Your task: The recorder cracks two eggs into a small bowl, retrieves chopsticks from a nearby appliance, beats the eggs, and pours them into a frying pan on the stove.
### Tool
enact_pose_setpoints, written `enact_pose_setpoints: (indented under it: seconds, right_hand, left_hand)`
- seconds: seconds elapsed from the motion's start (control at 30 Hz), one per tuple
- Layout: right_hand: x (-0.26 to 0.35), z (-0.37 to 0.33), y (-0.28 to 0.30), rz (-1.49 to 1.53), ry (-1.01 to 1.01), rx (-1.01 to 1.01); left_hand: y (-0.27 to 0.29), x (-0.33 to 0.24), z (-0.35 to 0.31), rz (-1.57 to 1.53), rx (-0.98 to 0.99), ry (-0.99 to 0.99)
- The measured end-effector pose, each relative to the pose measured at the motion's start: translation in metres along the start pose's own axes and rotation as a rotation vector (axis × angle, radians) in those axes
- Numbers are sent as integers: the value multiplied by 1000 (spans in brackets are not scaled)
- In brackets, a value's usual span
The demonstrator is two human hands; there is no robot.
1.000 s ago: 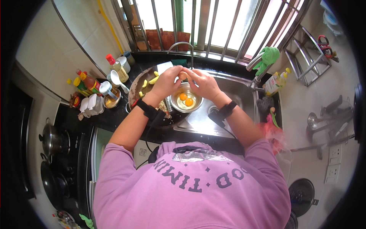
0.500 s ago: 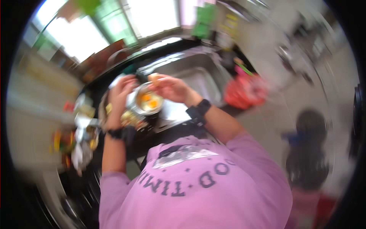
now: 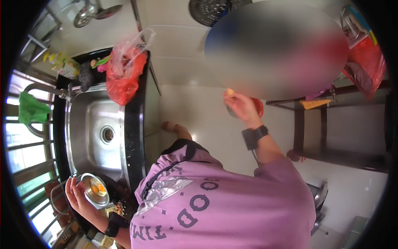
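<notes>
My right hand is stretched out to the right, away from the counter. Its fingertips pinch a small pale-brown piece of eggshell. Below that hand, partly covered by it, is a round red-rimmed container. My left hand stays over the counter at the lower left, its fingers parted with nothing plainly held. Beside it stands a metal bowl with egg yolks and clear white in it. Chopped food bits lie close to the bowl.
A steel sink is set in the black counter. At its far end sits a red plastic bag. A green cloth hangs by the window. On the right stands a dark rack; a large blurred patch hides the area above.
My view has turned to the right. My right hand has swung from above the bowl out over the floor, carrying the eggshell. My left hand remains near the bowl.
</notes>
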State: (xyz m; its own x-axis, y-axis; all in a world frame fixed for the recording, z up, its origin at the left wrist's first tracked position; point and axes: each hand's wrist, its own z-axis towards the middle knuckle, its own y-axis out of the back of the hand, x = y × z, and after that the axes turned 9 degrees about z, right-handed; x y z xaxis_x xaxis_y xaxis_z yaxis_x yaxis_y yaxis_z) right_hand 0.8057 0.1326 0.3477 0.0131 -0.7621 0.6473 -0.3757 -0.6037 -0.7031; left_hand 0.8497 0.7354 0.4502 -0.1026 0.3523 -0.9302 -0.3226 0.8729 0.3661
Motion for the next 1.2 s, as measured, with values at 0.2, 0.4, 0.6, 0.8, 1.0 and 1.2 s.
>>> enact_pose_setpoints:
  seconds: [0.2,0.4,0.6,0.8,1.0,1.2]
  right_hand:
    - [52,-16,190,-316,-29,-756]
    - [18,93,-2,-437,-293,-119]
    - [-64,183,-290,-855,-68,810]
    - [-210,323,-411,-1718,617,774]
    - [-292,363,-416,-2154,532,894]
    - [-299,400,-406,-2138,615,789]
  left_hand:
    - [-20,-25,13,23,-3,-12]
    - [-26,-39,24,84,-78,-15]
    - [-22,-59,3,75,-289,-31]
    - [-21,-56,-19,70,-381,82]
    - [-6,-47,-70,11,-609,199]
    - [6,-30,-107,7,-774,236]
